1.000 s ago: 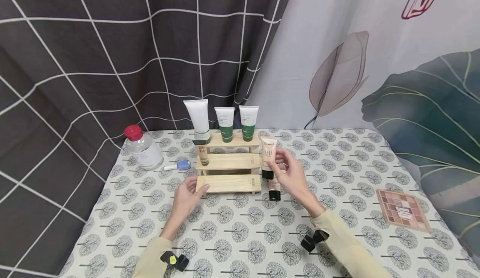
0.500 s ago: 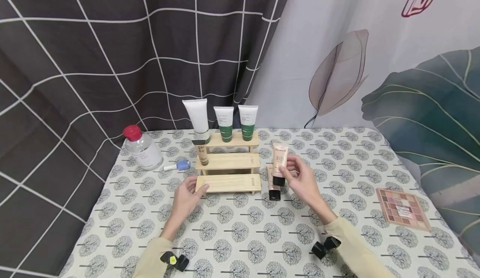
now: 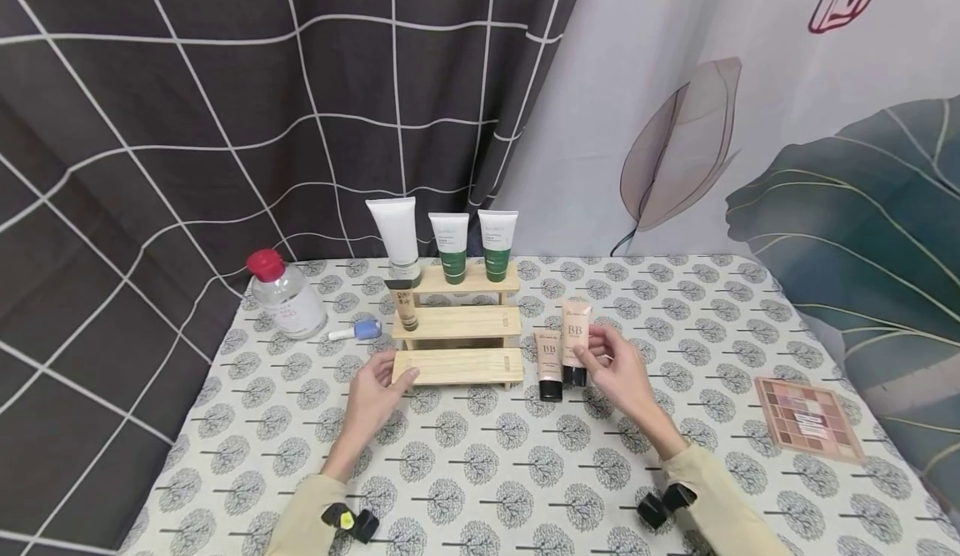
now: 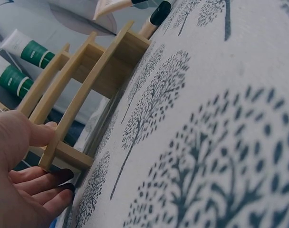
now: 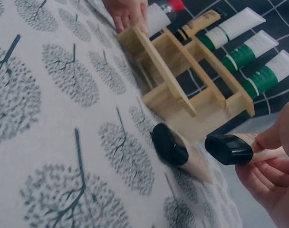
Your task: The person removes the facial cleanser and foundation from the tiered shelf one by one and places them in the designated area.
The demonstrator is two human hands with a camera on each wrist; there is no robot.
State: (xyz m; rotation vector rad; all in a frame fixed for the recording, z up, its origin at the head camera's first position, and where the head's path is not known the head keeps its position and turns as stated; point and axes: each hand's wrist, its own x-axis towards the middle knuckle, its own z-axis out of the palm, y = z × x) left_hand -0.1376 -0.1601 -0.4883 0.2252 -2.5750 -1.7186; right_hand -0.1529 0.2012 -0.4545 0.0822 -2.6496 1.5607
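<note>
My right hand (image 3: pixel 618 370) pinches a pale pink BB cream tube (image 3: pixel 576 331) with a black cap between thumb and fingers. It is held just right of a matching BB cream tube (image 3: pixel 549 356) that lies on the cloth; in the right wrist view the held cap (image 5: pixel 228 149) shows above the cloth. At the left end of a three-step wooden display stand (image 3: pixel 457 366), my left hand (image 3: pixel 372 398) grips the lowest step, thumb on top and fingers around its end. On the middle step a small beige tube (image 3: pixel 406 306) with a dark top end stands upright.
Two white-and-green tubes (image 3: pixel 453 247) and a larger white tube (image 3: pixel 395 235) stand on the top step. Left of the stand are a red-capped clear bottle (image 3: pixel 288 302) and a blue nail polish bottle (image 3: pixel 366 329). An eyeshadow palette (image 3: pixel 808 418) lies far right.
My right hand has carried the BB cream tube right and lower, from in front of the lying tube to beside it. The left hand keeps its hold on the stand.
</note>
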